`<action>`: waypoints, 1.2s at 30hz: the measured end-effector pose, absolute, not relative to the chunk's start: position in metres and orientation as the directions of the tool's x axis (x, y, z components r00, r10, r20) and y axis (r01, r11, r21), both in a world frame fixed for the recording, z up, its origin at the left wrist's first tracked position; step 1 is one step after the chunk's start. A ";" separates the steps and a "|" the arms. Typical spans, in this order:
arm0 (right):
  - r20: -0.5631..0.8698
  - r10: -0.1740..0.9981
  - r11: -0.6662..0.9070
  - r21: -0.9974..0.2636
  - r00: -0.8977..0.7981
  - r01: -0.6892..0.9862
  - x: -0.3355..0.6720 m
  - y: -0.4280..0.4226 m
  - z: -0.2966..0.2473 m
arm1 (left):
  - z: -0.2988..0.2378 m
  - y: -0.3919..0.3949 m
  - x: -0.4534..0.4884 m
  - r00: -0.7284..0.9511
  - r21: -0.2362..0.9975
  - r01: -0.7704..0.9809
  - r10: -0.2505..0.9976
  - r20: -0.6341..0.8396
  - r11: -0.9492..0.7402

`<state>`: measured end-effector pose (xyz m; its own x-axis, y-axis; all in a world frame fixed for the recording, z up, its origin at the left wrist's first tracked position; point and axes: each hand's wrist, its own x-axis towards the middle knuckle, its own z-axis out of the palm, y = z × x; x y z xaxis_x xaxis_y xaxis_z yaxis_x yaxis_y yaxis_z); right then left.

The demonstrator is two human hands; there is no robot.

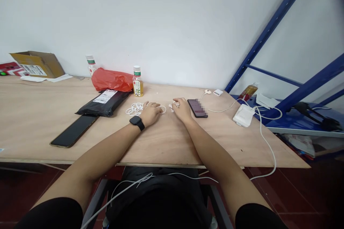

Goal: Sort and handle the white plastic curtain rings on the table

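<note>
Left hand [152,113] rests on a coiled thin white cable [135,109]; right hand [183,110] lies just beside it; whether either grip holds anything cannot be told.

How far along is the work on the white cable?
Looks done: most of the white cable already lies in loose loops on the plywood table.
In hand: the left hand rests on those loops, and the right hand is at a small white cable end, possibly an earbud.
Left: nothing visible binds the loops yet.
</note>
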<state>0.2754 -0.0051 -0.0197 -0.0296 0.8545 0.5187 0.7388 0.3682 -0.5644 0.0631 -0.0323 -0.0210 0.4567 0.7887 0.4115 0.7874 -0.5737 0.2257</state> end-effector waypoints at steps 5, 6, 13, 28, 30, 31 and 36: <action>0.482 0.850 0.507 -0.637 -0.213 0.581 0.263 -0.012 -0.018 | -0.018 -0.034 0.063 0.521 0.238 0.706 0.717 0.463 -0.667; 0.456 0.852 0.516 -0.646 -0.257 0.562 0.262 -0.013 -0.018 | -0.018 -0.034 0.064 0.520 0.243 0.697 0.710 0.475 -0.674; 0.455 0.864 0.503 -0.769 -0.215 0.394 0.259 -0.014 -0.021 | -0.017 -0.034 0.067 0.297 0.516 0.611 0.777 0.554 -0.601; 0.447 0.877 0.458 -0.665 -0.176 0.590 0.258 -0.023 -0.013 | -0.011 -0.041 0.072 0.272 0.810 0.262 0.845 0.460 -0.525; 0.444 0.874 0.458 -0.623 -0.195 0.634 0.257 -0.024 -0.012 | -0.011 -0.042 0.073 0.262 0.822 0.266 0.859 0.440 -0.503; 0.447 0.870 0.461 -0.593 -0.206 0.660 0.257 -0.024 -0.012 | -0.011 -0.041 0.073 0.254 0.827 0.271 0.866 0.431 -0.492; 0.488 0.841 0.471 -0.445 -0.235 0.762 0.253 -0.028 -0.012 | -0.014 -0.037 0.073 0.178 0.844 0.288 0.891 0.418 -0.453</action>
